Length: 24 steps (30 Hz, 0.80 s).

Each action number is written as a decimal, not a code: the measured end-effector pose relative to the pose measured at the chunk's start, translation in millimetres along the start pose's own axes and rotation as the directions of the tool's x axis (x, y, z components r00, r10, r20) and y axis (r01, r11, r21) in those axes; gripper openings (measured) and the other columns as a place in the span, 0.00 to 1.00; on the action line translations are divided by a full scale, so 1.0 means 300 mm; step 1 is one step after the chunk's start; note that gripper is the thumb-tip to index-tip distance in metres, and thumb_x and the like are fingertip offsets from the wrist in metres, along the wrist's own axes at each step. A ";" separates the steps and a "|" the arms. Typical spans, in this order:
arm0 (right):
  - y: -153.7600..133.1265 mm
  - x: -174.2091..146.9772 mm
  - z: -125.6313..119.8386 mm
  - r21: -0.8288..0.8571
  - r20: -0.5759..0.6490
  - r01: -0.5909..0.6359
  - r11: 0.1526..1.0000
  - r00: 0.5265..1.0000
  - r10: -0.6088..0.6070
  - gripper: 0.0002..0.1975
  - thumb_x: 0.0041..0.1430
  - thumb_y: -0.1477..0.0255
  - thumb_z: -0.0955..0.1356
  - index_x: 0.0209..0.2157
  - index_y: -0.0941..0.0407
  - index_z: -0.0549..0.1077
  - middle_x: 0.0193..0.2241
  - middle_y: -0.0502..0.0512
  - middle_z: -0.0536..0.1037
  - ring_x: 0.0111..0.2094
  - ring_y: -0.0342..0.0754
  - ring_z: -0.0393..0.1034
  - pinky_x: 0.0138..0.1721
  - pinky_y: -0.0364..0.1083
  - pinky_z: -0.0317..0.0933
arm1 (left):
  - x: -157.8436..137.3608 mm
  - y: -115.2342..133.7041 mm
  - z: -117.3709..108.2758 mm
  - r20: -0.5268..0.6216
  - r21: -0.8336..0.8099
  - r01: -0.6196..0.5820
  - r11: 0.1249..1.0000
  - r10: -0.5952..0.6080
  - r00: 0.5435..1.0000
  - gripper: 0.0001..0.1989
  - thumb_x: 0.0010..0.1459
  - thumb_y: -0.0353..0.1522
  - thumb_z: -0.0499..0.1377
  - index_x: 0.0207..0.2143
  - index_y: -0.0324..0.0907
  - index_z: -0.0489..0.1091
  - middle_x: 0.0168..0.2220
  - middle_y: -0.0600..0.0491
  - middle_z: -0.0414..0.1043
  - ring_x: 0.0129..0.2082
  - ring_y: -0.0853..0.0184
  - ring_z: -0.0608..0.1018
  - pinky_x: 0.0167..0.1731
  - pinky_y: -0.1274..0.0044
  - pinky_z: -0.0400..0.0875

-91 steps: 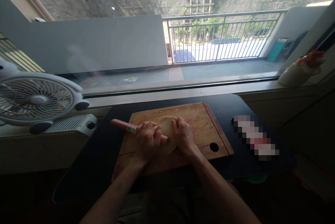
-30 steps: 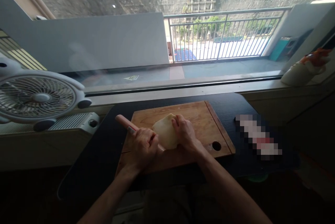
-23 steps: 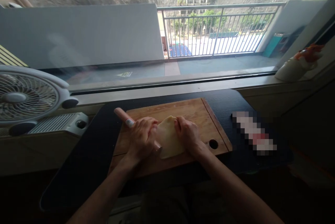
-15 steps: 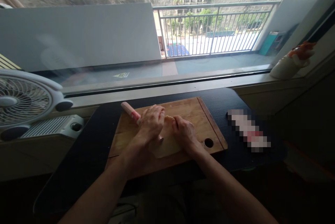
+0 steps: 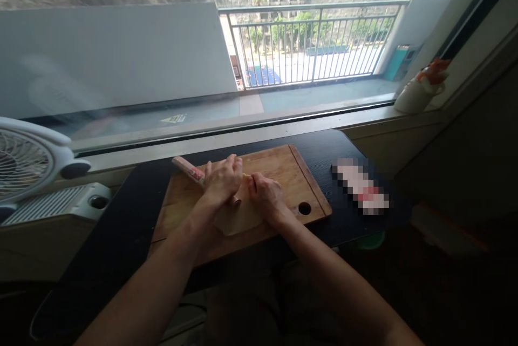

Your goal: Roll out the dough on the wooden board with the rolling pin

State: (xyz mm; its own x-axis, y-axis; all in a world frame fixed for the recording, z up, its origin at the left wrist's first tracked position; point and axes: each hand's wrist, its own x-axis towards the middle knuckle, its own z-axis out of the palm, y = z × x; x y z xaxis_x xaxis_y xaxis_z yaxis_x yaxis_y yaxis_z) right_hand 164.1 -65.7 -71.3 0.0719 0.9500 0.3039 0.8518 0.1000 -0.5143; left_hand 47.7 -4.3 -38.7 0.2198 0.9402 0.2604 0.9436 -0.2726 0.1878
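Note:
A pink stick with red print [image 5: 189, 169] lies slantwise on a wooden cutting board [image 5: 279, 165]. My left hand [image 5: 224, 177] is closed over the stick's middle, hiding that stretch; the near end pokes out below my palm. A thin pale sheet that looks like dough [image 5: 238, 221] is spread flat on the board beneath and between my hands. At its far side my right hand [image 5: 265, 194] is closed, its fingers curled on the edge of the sheet. A small yellowish bit of that edge shows between the two hands, and the fingertips are partly hidden.
The board rests on a black table [image 5: 324, 146] below a window. A white fan [image 5: 60, 143] stands at the left, and a blurred-out pink object [image 5: 360, 184] lies on the table's right. A white pot-like figure [image 5: 416, 92] sits on the sill.
The whole view has shifted, so everything appears further left. Both hands stay at nearly the same place on the board, the left fingers slightly closer to the right hand.

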 end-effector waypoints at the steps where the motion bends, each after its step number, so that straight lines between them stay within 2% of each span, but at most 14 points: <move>1: 0.000 -0.001 -0.002 -0.001 -0.004 0.003 1.000 1.000 -0.003 0.17 0.66 0.65 0.53 0.35 0.55 0.68 0.29 0.54 0.77 0.31 0.45 0.71 0.33 0.42 0.54 | 0.007 0.006 -0.005 0.008 -0.003 -0.002 1.000 0.002 1.000 0.20 0.60 0.37 0.41 0.47 0.39 0.65 0.47 0.42 0.71 0.47 0.56 0.73 0.53 0.58 0.52; 4: 0.001 -0.001 -0.006 -0.012 0.000 0.012 1.000 1.000 -0.012 0.16 0.65 0.66 0.54 0.35 0.55 0.68 0.29 0.53 0.76 0.30 0.45 0.71 0.32 0.42 0.54 | -0.069 -0.054 -0.024 0.009 -0.051 -0.050 0.997 0.050 0.999 0.21 0.61 0.37 0.40 0.47 0.40 0.65 0.49 0.44 0.70 0.50 0.59 0.71 0.55 0.62 0.52; 7: 0.001 -0.001 -0.006 -0.021 0.024 0.015 1.000 1.000 -0.014 0.15 0.65 0.66 0.54 0.35 0.55 0.68 0.29 0.53 0.76 0.30 0.46 0.71 0.32 0.42 0.54 | -0.197 -0.164 -0.034 -0.020 -0.124 -0.144 0.982 0.143 0.990 0.21 0.61 0.36 0.39 0.51 0.44 0.63 0.54 0.50 0.65 0.58 0.63 0.62 0.59 0.63 0.45; 9: 0.001 0.001 -0.004 -0.022 0.034 0.015 1.000 0.999 -0.014 0.16 0.65 0.66 0.53 0.36 0.55 0.68 0.29 0.54 0.76 0.31 0.46 0.71 0.32 0.42 0.55 | -0.234 -0.204 -0.031 -0.040 -0.129 -0.191 0.973 0.187 0.982 0.22 0.61 0.36 0.39 0.53 0.44 0.61 0.56 0.51 0.62 0.60 0.64 0.58 0.60 0.65 0.44; 11: 0.001 0.001 -0.001 -0.021 0.032 0.015 1.000 0.999 -0.014 0.16 0.65 0.66 0.53 0.36 0.55 0.68 0.30 0.53 0.76 0.31 0.46 0.71 0.32 0.42 0.55 | -0.203 -0.191 -0.017 -0.046 -0.104 -0.191 0.976 0.188 0.981 0.23 0.61 0.37 0.40 0.54 0.41 0.61 0.57 0.50 0.61 0.60 0.64 0.58 0.60 0.68 0.46; 16: 0.000 -0.002 0.000 -0.012 -0.014 0.015 1.000 1.000 -0.015 0.15 0.65 0.66 0.54 0.35 0.55 0.68 0.29 0.53 0.76 0.30 0.45 0.71 0.32 0.42 0.54 | 0.024 -0.022 0.021 -0.011 -0.046 -0.005 0.999 0.005 1.000 0.24 0.61 0.38 0.39 0.53 0.39 0.62 0.53 0.47 0.66 0.53 0.62 0.68 0.53 0.70 0.59; 18: 0.000 -0.003 -0.003 -0.015 -0.019 0.022 1.000 1.000 -0.023 0.15 0.65 0.66 0.54 0.34 0.55 0.68 0.28 0.53 0.76 0.30 0.45 0.71 0.31 0.42 0.53 | 0.058 0.012 0.022 0.002 -0.046 0.006 0.999 -0.006 1.000 0.24 0.61 0.38 0.40 0.53 0.38 0.62 0.52 0.45 0.68 0.51 0.61 0.70 0.51 0.69 0.62; 20: 0.001 -0.002 -0.006 -0.020 -0.020 0.027 0.999 0.999 -0.028 0.15 0.65 0.66 0.54 0.33 0.55 0.68 0.28 0.52 0.76 0.29 0.45 0.71 0.30 0.42 0.53 | 0.023 -0.015 0.017 0.022 -0.042 -0.005 0.999 0.006 1.000 0.23 0.61 0.37 0.40 0.52 0.38 0.64 0.51 0.45 0.68 0.51 0.60 0.70 0.52 0.68 0.60; 23: 0.004 0.001 -0.007 -0.028 -0.008 0.030 0.999 1.000 -0.030 0.15 0.65 0.67 0.54 0.33 0.55 0.67 0.27 0.51 0.76 0.28 0.44 0.70 0.29 0.42 0.52 | -0.120 -0.135 0.007 0.037 -0.001 -0.086 0.996 0.086 0.996 0.23 0.61 0.36 0.40 0.51 0.39 0.65 0.54 0.46 0.65 0.58 0.59 0.62 0.57 0.64 0.51; 24: 0.004 0.002 -0.005 -0.028 0.000 0.030 0.999 1.000 -0.030 0.15 0.65 0.66 0.54 0.33 0.55 0.67 0.27 0.51 0.76 0.28 0.44 0.70 0.29 0.42 0.52 | -0.170 -0.176 0.004 0.012 0.024 -0.096 0.995 0.096 0.995 0.23 0.61 0.37 0.39 0.51 0.40 0.65 0.56 0.47 0.63 0.60 0.59 0.58 0.58 0.63 0.49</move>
State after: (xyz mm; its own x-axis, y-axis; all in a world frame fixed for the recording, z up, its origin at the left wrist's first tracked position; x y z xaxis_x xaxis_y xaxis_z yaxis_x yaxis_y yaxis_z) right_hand 166.1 -65.4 -70.6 0.0464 0.9464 0.3197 0.8675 0.1205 -0.4825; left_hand -13.0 -37.8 -63.0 0.3121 0.9121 0.2659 0.9239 -0.3566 0.1387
